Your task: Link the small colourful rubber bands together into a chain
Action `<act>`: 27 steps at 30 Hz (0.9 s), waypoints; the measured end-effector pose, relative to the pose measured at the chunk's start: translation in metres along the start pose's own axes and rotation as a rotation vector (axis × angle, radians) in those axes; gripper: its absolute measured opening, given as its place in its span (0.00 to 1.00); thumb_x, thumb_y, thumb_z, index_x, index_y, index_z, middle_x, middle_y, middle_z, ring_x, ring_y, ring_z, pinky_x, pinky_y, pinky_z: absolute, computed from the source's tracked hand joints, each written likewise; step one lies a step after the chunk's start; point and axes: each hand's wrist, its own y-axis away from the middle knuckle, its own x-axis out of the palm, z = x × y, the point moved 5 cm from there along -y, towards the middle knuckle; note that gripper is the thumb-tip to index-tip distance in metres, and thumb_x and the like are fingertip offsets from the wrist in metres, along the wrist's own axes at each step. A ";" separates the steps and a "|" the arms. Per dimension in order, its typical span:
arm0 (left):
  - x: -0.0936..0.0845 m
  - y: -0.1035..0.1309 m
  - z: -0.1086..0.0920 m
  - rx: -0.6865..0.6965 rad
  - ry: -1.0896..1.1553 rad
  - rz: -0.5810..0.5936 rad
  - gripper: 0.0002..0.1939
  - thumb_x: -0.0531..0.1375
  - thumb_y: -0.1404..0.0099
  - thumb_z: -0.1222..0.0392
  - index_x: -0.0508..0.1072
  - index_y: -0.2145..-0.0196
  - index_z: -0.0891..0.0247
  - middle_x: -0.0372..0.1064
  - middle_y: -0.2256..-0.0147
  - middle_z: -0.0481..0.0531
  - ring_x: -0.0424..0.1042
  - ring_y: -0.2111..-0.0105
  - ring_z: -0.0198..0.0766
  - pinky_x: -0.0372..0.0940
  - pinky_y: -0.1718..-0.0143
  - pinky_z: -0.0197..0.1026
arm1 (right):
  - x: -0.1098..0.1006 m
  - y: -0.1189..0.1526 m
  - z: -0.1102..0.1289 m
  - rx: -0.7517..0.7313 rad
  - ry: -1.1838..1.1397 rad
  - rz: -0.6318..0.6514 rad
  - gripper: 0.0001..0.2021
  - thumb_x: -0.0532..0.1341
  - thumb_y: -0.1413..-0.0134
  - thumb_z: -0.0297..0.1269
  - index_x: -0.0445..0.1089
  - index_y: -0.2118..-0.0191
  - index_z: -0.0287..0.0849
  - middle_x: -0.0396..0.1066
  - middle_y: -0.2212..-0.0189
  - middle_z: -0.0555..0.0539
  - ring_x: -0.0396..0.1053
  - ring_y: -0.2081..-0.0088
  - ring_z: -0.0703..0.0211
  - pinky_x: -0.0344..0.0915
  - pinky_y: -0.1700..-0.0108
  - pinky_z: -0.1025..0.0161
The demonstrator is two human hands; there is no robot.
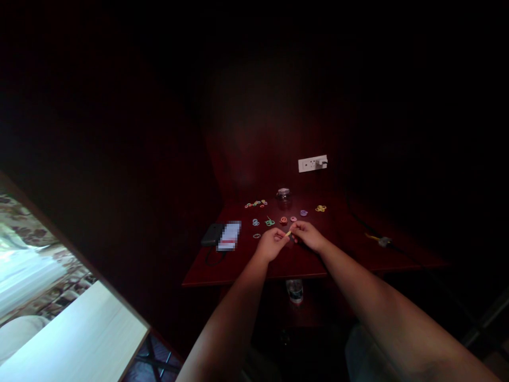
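Between the fingertips of both hands is a small yellow hair tie [288,233], held just above the table. My left hand [273,244] pinches its left end. From the other side, the closed fingers of my right hand [307,235] grip it. Just beyond my hands lie small groups of hair ties by colour: blue [255,222], green [270,223], red-orange [283,220], pink [293,218] and purple [304,213]. Yellow hair ties [321,208] form a group farther right. A single greyish band [256,236] rests left of my left hand.
A mixed row of hair ties [256,203] and a clear jar [283,195] stand toward the back of the dark red table [238,270]. At left are a phone [229,236] and a black case [212,234]. A cable connector [384,241] lies right; a bottle [295,292] stands below.
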 end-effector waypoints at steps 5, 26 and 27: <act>0.001 -0.002 0.005 0.016 -0.007 -0.001 0.11 0.60 0.47 0.56 0.68 0.71 0.68 0.68 0.75 0.51 0.66 0.77 0.30 0.59 0.75 0.31 | 0.002 0.002 0.003 -0.009 0.040 0.030 0.12 0.59 0.57 0.43 0.63 0.76 0.38 0.63 0.84 0.52 0.59 0.81 0.67 0.55 0.77 0.68; 0.000 -0.002 0.006 0.028 -0.043 0.007 0.15 0.59 0.47 0.52 0.70 0.70 0.68 0.69 0.76 0.51 0.66 0.77 0.31 0.58 0.76 0.32 | 0.000 0.000 0.001 -0.037 -0.005 0.025 0.09 0.60 0.59 0.39 0.65 0.78 0.38 0.63 0.85 0.53 0.59 0.82 0.67 0.55 0.77 0.68; 0.001 -0.001 0.005 0.028 -0.043 0.011 0.14 0.59 0.47 0.52 0.70 0.70 0.68 0.69 0.76 0.52 0.66 0.77 0.31 0.58 0.75 0.32 | 0.000 0.000 0.000 -0.030 -0.018 0.016 0.09 0.60 0.59 0.39 0.65 0.78 0.38 0.63 0.85 0.53 0.59 0.82 0.68 0.55 0.77 0.68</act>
